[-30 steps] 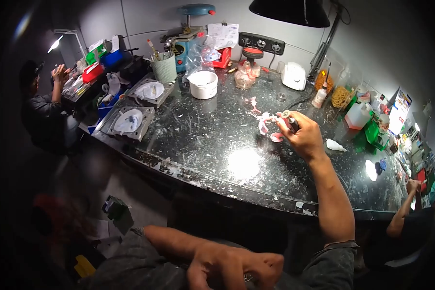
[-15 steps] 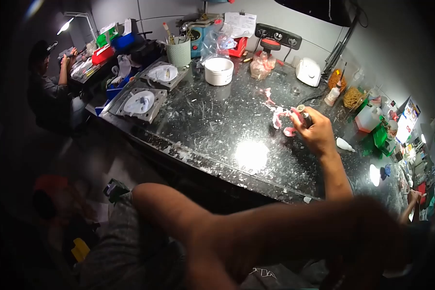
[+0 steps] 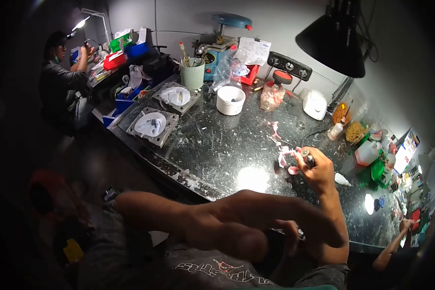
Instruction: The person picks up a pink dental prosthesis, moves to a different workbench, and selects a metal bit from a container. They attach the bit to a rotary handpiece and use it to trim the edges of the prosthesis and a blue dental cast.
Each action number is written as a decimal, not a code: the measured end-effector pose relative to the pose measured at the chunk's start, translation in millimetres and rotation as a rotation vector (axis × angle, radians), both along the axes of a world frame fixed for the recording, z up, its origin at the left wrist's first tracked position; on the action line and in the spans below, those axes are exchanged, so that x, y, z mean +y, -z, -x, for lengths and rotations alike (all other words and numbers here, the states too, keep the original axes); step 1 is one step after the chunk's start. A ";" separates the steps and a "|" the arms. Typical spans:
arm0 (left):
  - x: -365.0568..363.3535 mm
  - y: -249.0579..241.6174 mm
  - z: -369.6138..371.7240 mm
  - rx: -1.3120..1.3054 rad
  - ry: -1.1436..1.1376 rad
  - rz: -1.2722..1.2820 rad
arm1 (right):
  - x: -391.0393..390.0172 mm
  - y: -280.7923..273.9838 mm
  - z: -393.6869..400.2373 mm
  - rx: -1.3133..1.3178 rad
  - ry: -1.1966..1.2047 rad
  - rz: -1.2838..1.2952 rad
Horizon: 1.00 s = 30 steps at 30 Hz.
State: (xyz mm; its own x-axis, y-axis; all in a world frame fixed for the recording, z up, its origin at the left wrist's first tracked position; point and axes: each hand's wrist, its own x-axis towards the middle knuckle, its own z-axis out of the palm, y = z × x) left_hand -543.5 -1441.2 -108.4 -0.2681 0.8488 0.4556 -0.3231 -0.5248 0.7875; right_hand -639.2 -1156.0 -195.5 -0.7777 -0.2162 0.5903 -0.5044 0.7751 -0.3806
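My left hand [image 3: 256, 217] is raised close to the camera, large and blurred. Its fingers reach rightward, apart, with nothing seen in them. On the dark bench, my right hand [image 3: 320, 172] is closed around a dark-handled tool [image 3: 310, 160] with a round, brass-coloured end; its working tip is hidden. Beside those fingers lie pink and white wax-like pieces [image 3: 283, 157] and a small pink piece [image 3: 293, 170]. Another pink strip [image 3: 275, 129] rests farther back. A small white dropper bottle [image 3: 342, 180] lies right of my right hand.
A white tub [image 3: 230, 100], a textured cup of tools [image 3: 192, 74] and two metal flask halves [image 3: 153, 126] stand on the left. A glass burner-like jar [image 3: 272, 98] and white device [image 3: 315, 105] sit behind. A black lamp [image 3: 331, 41] hangs above. Co-workers [image 3: 65, 82] sit nearby.
The camera view has tilted up, showing more wall and the lamp. My left hand has swung lower, its fingers now in view. My right hand stays by the pink pieces with the tool.
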 end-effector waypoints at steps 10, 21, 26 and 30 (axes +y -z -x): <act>40.0 -22.8 37.4 0.274 -0.006 -0.520 | 3.9 -7.9 2.6 -0.086 0.030 -0.012; -11.3 -40.0 110.4 0.417 -0.207 -0.196 | 12.6 -5.3 8.4 -0.020 0.048 -0.112; -37.3 -13.9 205.1 0.897 -0.993 0.079 | 4.7 -8.9 17.5 -0.055 0.087 -0.125; -107.6 -22.4 320.8 1.194 -1.549 0.219 | 4.2 -11.0 20.1 -0.117 0.115 -0.152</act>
